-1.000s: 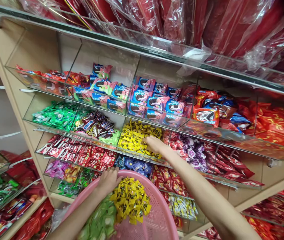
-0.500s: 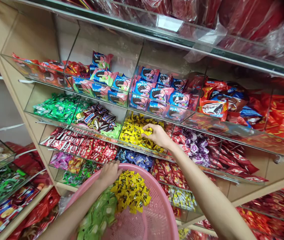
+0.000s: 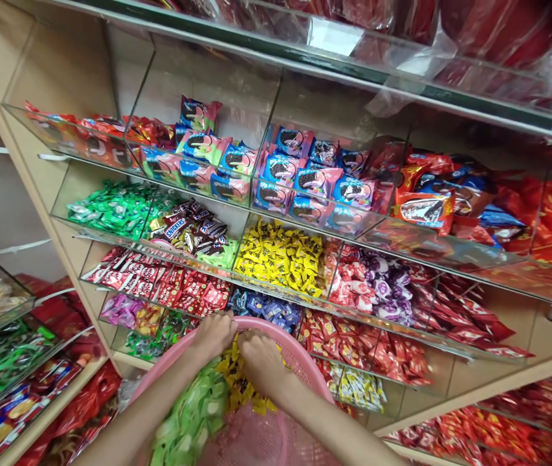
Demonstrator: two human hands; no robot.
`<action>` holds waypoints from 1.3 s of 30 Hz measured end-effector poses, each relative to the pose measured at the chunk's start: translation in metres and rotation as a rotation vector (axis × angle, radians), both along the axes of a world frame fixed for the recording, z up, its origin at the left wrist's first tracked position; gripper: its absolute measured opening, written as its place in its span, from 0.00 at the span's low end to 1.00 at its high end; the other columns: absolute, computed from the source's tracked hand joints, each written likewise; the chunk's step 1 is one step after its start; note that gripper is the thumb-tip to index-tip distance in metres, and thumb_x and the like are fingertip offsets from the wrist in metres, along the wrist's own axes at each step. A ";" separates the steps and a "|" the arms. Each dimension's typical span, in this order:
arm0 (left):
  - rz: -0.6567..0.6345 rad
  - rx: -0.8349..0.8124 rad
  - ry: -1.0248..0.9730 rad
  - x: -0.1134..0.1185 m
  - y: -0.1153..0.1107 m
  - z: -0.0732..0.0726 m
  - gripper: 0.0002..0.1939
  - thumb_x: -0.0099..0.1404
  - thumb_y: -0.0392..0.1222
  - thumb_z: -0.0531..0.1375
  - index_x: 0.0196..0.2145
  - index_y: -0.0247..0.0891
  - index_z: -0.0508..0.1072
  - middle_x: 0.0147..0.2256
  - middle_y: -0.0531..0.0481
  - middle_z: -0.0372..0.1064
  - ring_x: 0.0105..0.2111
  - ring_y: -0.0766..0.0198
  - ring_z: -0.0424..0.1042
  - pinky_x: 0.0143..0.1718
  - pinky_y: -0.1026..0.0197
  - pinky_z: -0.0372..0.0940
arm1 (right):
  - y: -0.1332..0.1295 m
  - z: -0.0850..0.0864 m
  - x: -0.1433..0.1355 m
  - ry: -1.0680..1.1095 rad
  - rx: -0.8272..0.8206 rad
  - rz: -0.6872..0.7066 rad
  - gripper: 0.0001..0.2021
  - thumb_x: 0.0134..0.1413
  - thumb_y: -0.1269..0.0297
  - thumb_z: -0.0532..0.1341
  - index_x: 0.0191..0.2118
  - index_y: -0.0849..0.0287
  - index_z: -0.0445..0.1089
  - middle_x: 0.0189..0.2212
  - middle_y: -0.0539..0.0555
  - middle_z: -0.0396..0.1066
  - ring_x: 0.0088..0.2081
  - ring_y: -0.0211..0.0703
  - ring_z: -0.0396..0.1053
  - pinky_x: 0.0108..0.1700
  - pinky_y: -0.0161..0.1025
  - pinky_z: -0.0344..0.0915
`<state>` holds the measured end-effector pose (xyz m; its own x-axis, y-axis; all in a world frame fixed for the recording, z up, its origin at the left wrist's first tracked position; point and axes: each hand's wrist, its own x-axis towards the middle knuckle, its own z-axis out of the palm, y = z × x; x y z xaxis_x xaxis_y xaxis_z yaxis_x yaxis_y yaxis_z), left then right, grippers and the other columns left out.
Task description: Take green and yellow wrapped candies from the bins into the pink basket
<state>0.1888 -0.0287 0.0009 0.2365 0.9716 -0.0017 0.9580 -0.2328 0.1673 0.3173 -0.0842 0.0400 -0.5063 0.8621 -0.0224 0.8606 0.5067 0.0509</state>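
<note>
My left hand [image 3: 215, 332] is closed over the far rim of a pink plastic basket [image 3: 309, 349]. Inside the basket lie a heap of yellow-wrapped candies [image 3: 231, 374] and a pile of green packets [image 3: 198, 411]. My right hand [image 3: 262, 364] is down in the basket beside the left one, directly over the yellow candies. Its fingers are curled into a fist, and whatever they hold is hidden from this angle. Beyond the basket, a shelf compartment holds more yellow-wrapped candies [image 3: 280, 255].
Clear-fronted shelves rise ahead. Snickers bars [image 3: 191, 230] and green-wrapped sweets [image 3: 115, 210] sit left of the yellow compartment; purple-and-white sweets [image 3: 389, 288] lie to its right. Blue cookie packs [image 3: 280, 168] fill the shelf above. A glass shelf edge [image 3: 276, 52] juts out overhead.
My right hand has come away from the yellow candies on the shelf, down and left into the basket. The left hand has stayed on the rim.
</note>
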 end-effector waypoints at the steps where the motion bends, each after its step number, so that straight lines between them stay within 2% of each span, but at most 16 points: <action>1: -0.001 0.001 -0.006 -0.001 0.000 0.000 0.19 0.63 0.43 0.39 0.41 0.36 0.65 0.37 0.42 0.70 0.39 0.56 0.68 0.37 0.56 0.60 | 0.001 -0.004 -0.002 -0.008 0.011 -0.010 0.12 0.45 0.78 0.50 0.35 0.64 0.66 0.33 0.59 0.69 0.37 0.45 0.65 0.34 0.37 0.60; 7: 0.026 -0.033 -0.001 -0.005 -0.004 0.001 0.20 0.63 0.43 0.38 0.42 0.36 0.65 0.38 0.42 0.69 0.39 0.58 0.68 0.39 0.57 0.59 | 0.001 -0.025 -0.006 0.072 0.122 -0.045 0.12 0.48 0.76 0.50 0.39 0.62 0.64 0.35 0.59 0.68 0.39 0.46 0.64 0.36 0.39 0.60; 10: 0.024 -0.022 0.015 -0.005 -0.005 0.000 0.20 0.62 0.43 0.38 0.40 0.35 0.66 0.37 0.42 0.69 0.38 0.58 0.68 0.38 0.57 0.59 | -0.002 -0.032 -0.007 0.105 0.123 -0.051 0.13 0.47 0.76 0.51 0.39 0.61 0.64 0.36 0.58 0.67 0.39 0.46 0.65 0.37 0.40 0.60; 15: -0.004 0.006 0.014 -0.006 -0.005 -0.002 0.20 0.62 0.42 0.38 0.40 0.36 0.66 0.37 0.42 0.69 0.40 0.57 0.67 0.39 0.56 0.59 | -0.004 -0.036 -0.008 0.152 0.080 -0.137 0.14 0.42 0.76 0.53 0.38 0.60 0.65 0.34 0.57 0.68 0.36 0.46 0.66 0.36 0.40 0.61; 22: 0.016 -0.007 0.001 -0.010 -0.008 -0.009 0.21 0.62 0.43 0.37 0.40 0.36 0.67 0.40 0.41 0.68 0.40 0.55 0.67 0.40 0.53 0.59 | 0.001 -0.047 -0.011 0.217 0.075 -0.246 0.20 0.36 0.76 0.55 0.41 0.58 0.64 0.39 0.56 0.66 0.39 0.50 0.66 0.37 0.43 0.63; 29: 0.013 -0.006 0.002 -0.015 -0.012 -0.014 0.21 0.62 0.42 0.37 0.41 0.35 0.66 0.39 0.41 0.68 0.40 0.56 0.67 0.41 0.54 0.59 | -0.003 -0.054 -0.014 0.195 0.088 -0.272 0.18 0.40 0.74 0.57 0.42 0.56 0.62 0.41 0.56 0.66 0.36 0.49 0.68 0.32 0.42 0.65; 33: 0.034 -0.040 -0.004 -0.015 -0.018 -0.012 0.21 0.62 0.42 0.38 0.42 0.36 0.66 0.41 0.42 0.68 0.42 0.56 0.66 0.42 0.54 0.58 | -0.006 -0.056 -0.015 0.189 0.109 -0.256 0.15 0.43 0.70 0.58 0.42 0.56 0.63 0.44 0.58 0.64 0.37 0.49 0.68 0.33 0.42 0.65; 39: 0.044 -0.088 -0.038 -0.011 -0.022 -0.014 0.23 0.62 0.43 0.38 0.47 0.35 0.64 0.45 0.42 0.66 0.44 0.56 0.64 0.45 0.55 0.56 | -0.011 -0.059 -0.012 0.216 0.120 -0.250 0.12 0.44 0.69 0.58 0.39 0.57 0.64 0.43 0.58 0.64 0.37 0.50 0.68 0.33 0.42 0.65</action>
<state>0.1775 -0.0510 -0.0132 0.1952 0.9775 -0.0795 0.9595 -0.1736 0.2219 0.3049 -0.0952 -0.0188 -0.2614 0.9498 0.1717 0.9546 0.2807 -0.0995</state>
